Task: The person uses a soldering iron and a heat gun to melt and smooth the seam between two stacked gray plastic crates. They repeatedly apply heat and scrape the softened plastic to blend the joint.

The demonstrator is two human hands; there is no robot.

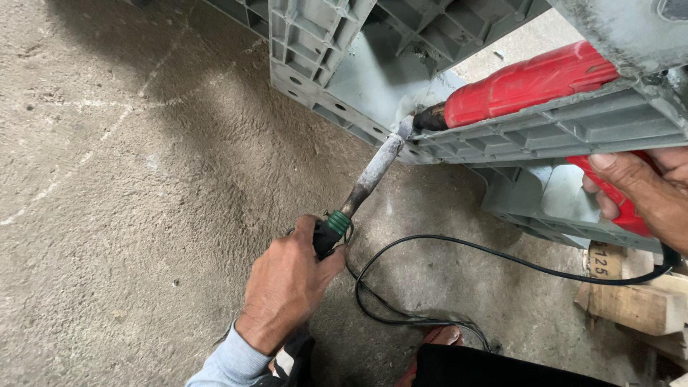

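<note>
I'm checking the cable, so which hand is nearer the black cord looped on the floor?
Left. The left hand grips a green-collared tool handle right beside the black cord loop. The right hand holds the red power tool farther up, above the cord's far end.

The floor (129, 186) is rough, matt grey concrete. The ribbed panel (545, 129) looks like matt grey plastic, dusty. The power tool (530, 82) has a red, slightly glossy plastic body. The rod (373, 172) is dull, grimy metal. The blocks (638, 304) at lower right are raw wood.
</note>
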